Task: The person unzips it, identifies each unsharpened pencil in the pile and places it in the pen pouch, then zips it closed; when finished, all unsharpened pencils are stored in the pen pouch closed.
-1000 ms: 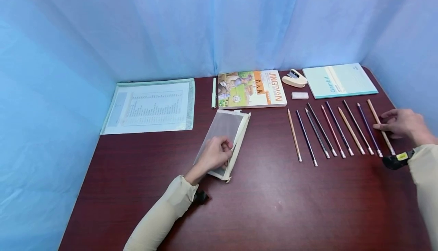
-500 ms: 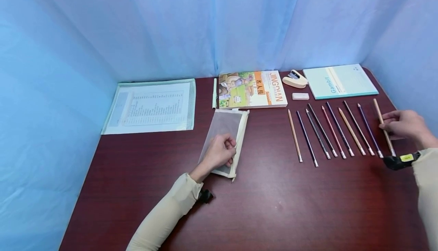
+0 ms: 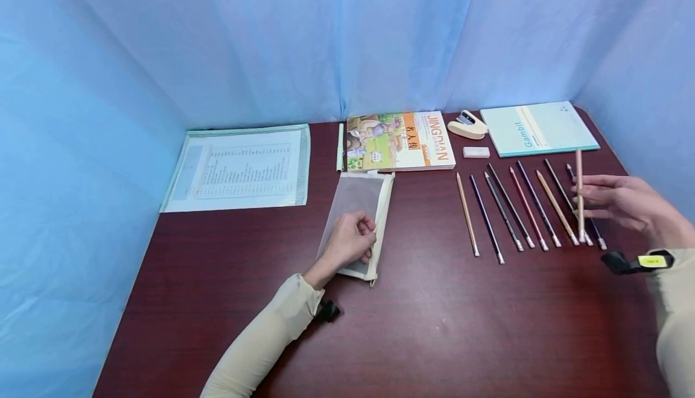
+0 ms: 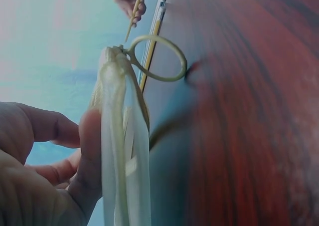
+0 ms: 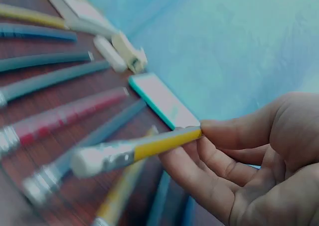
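My right hand pinches a yellow pencil between thumb and fingers, raised over the right end of a row of pencils. In the right wrist view, the white eraser end points toward the camera. My left hand holds the edge of a pale mesh zip pouch on the table. The left wrist view shows its thumb and fingers at the cream zip edge, with a ring-shaped pull at the far end. Several pencils, among them a red one, lie side by side with erasers toward me.
Along the back lie a document folder, a pale green pen, a picture-covered book, a cream stapler, a white eraser and a light green notebook. Blue curtains border the table.
My right hand has lifted the rightmost pencil off the table and carried it left over its neighbours. The left hand and pouch shifted slightly right, then stayed nearly still.
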The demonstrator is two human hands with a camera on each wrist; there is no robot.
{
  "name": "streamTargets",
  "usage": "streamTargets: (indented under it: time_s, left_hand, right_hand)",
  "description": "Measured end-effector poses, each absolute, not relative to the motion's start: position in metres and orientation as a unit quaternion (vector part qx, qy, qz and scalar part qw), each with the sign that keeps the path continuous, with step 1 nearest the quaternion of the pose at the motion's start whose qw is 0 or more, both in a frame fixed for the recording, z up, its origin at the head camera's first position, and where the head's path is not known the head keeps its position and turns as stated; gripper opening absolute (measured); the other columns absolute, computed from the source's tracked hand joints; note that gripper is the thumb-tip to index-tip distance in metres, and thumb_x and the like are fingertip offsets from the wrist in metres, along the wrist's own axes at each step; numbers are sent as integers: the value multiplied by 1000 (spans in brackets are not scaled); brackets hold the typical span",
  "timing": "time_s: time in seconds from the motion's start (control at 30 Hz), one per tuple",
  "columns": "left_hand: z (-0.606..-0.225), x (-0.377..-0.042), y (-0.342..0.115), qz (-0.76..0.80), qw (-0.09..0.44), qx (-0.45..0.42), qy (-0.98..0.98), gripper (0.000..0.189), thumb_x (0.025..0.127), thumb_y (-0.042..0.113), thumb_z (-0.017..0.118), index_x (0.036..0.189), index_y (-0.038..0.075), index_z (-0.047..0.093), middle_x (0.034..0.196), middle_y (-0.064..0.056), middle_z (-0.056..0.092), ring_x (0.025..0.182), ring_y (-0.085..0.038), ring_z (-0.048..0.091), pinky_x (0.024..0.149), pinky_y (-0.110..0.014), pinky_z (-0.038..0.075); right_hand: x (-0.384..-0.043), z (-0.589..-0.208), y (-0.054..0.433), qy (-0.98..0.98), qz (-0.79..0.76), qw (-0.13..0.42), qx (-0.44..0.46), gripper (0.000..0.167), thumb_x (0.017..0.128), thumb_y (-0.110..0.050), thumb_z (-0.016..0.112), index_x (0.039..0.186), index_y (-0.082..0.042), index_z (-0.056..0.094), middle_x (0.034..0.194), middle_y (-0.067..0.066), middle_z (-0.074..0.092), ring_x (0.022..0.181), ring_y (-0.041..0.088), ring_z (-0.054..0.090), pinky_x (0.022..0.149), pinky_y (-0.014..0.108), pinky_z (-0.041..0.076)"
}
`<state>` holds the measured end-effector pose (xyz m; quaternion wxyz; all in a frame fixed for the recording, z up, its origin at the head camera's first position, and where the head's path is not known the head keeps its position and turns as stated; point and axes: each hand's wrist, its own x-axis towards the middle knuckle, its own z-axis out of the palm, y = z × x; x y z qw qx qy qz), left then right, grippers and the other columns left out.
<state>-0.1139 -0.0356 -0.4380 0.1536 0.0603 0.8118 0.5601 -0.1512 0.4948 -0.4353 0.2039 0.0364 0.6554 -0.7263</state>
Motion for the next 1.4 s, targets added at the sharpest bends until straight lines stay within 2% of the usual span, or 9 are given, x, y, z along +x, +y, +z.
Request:
streamTargets:
  time_s: [0.07, 0.2, 0.6, 0.73, 0.87, 0.93, 1.0, 1.17, 1.4]
  left_hand:
    - [-438, -114, -34, 565, 152, 56, 809, 11, 81, -6, 52, 88, -4, 60, 64, -3, 58, 38, -8, 55, 38, -35, 59]
    - [-439, -115, -31, 572, 149, 48, 805, 11, 81, -6, 52, 89, -4, 60, 64, -2, 57, 38, -8, 55, 39, -34, 59]
    - [-439, -113, -24, 587, 123, 45, 799, 12, 79, -5, 52, 87, -4, 61, 62, 0, 56, 36, -6, 54, 36, -33, 57]
    - [-440, -113, -23, 588, 122, 41, 798, 12, 79, -5, 52, 87, -4, 60, 62, -1, 55, 36, -6, 53, 36, -33, 57]
    - [-439, -112, -22, 590, 119, 37, 798, 12, 80, -5, 52, 89, -4, 60, 64, -1, 55, 37, -7, 54, 36, -34, 57]
    - [-439, -112, -21, 590, 117, 36, 798, 12, 81, -4, 52, 89, -4, 60, 65, -1, 55, 37, -7, 54, 37, -33, 57]
    - [-439, -112, -21, 593, 116, 33, 796, 12, 81, -4, 53, 89, -4, 60, 66, -1, 55, 37, -7, 54, 37, -33, 57]
    - [-437, -111, -20, 604, 113, 33, 788, 13, 81, -5, 52, 90, -4, 60, 66, -1, 56, 38, -7, 55, 37, -34, 58]
    - [-437, -111, -18, 615, 116, 37, 779, 13, 80, -6, 50, 90, -5, 59, 65, -2, 56, 38, -8, 56, 37, -35, 58]
  right_hand:
    - [-151, -436, 483, 576, -784, 232, 1, 45, 103, 8, 32, 114, -14, 70, 106, 2, 75, 94, 17, 75, 76, 33, 67]
    - [-150, -434, 452, 517, -815, 258, -32, 46, 103, 9, 28, 121, -8, 68, 112, 7, 74, 99, 22, 74, 81, 38, 67]
    - [-146, -428, 339, 597, -746, 292, -45, 34, 102, 4, 43, 120, -17, 63, 106, 1, 74, 93, 16, 73, 76, 35, 67]
    - [-144, -429, 295, 605, -731, 313, -40, 32, 100, 3, 48, 130, -7, 50, 104, 3, 74, 91, 17, 74, 76, 37, 68]
    - [-144, -435, 253, 617, -712, 335, -31, 53, 98, 3, 50, 145, 11, 28, 101, 2, 74, 89, 18, 74, 80, 42, 67]
    - [-146, -440, 234, 618, -707, 344, -26, 60, 98, 3, 50, 149, 15, 20, 100, 1, 73, 88, 17, 73, 80, 43, 67]
    - [-149, -444, 217, 618, -704, 349, -21, 61, 98, 3, 50, 150, 14, 20, 98, -1, 74, 86, 16, 73, 79, 42, 68]
    - [-155, -453, 185, 622, -707, 337, -8, 58, 98, 3, 50, 149, 12, 25, 93, -3, 73, 85, 12, 72, 75, 38, 68]
    - [-161, -452, 155, 656, -703, 272, 50, 58, 94, 5, 54, 147, 10, 29, 83, -4, 66, 76, 7, 68, 66, 30, 68]
